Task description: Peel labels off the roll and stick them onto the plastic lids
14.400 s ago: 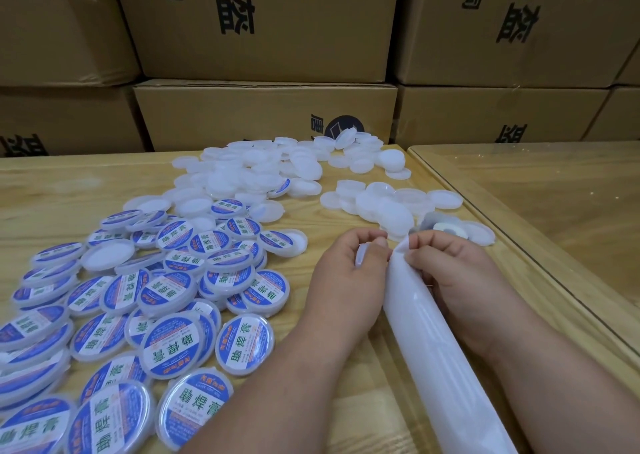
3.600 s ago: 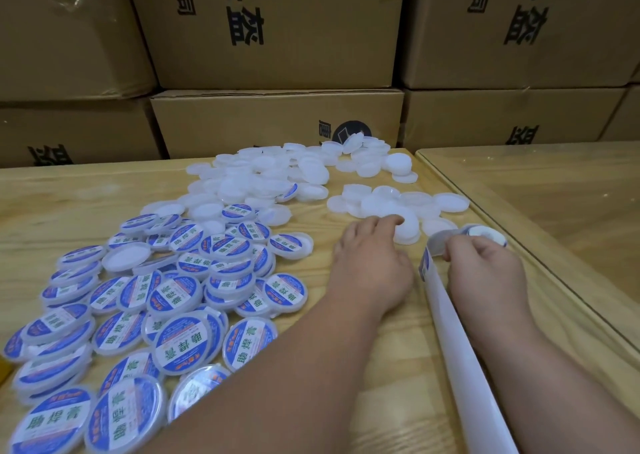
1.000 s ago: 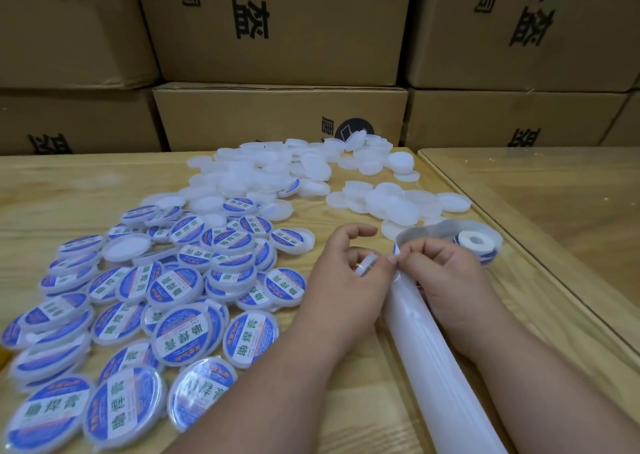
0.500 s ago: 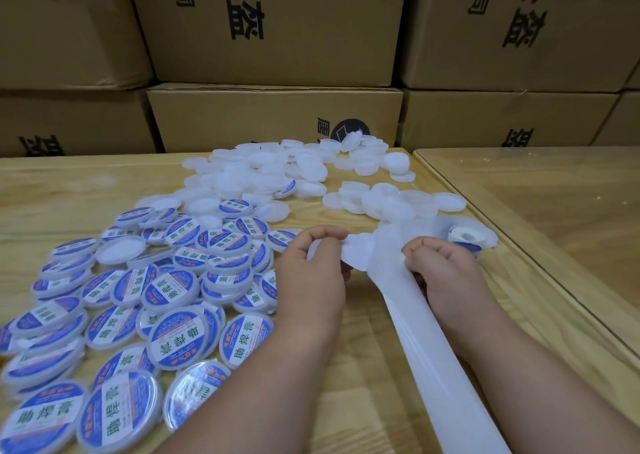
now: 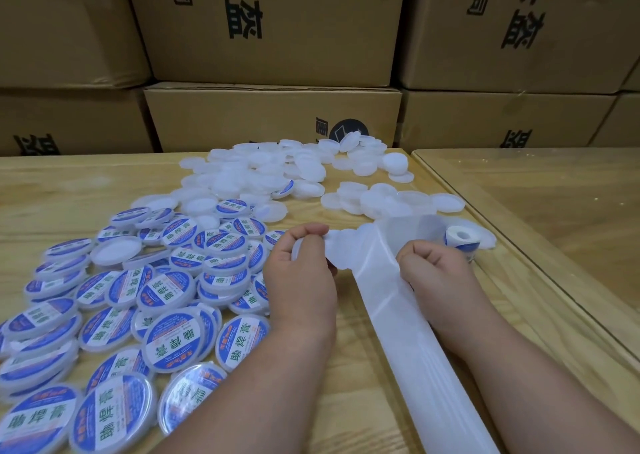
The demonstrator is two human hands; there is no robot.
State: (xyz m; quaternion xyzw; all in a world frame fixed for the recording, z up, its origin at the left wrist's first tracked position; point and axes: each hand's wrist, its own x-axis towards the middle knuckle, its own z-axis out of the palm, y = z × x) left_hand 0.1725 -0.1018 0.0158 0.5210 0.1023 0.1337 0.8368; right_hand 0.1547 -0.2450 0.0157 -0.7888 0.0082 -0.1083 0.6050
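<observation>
Since half a second ago left hand [image 5: 300, 273] has pulled further left, label [image 5: 341, 251] peeling wider off backing strip [image 5: 398, 301]. Left hand pinches label between thumb and fingers (white underside showing). Right hand [image 5: 433, 268] is clenched on the strip's right edge, holding it down on the wooden worktop [image 5: 69, 183]. Label roll [image 5: 462, 244] sits just beyond right hand. Labelled lids [image 5: 173, 294] piled left, blank plastic lids [image 5: 263, 176] farther back. Cardboard boxes [image 5: 270, 117] stacked behind.
</observation>
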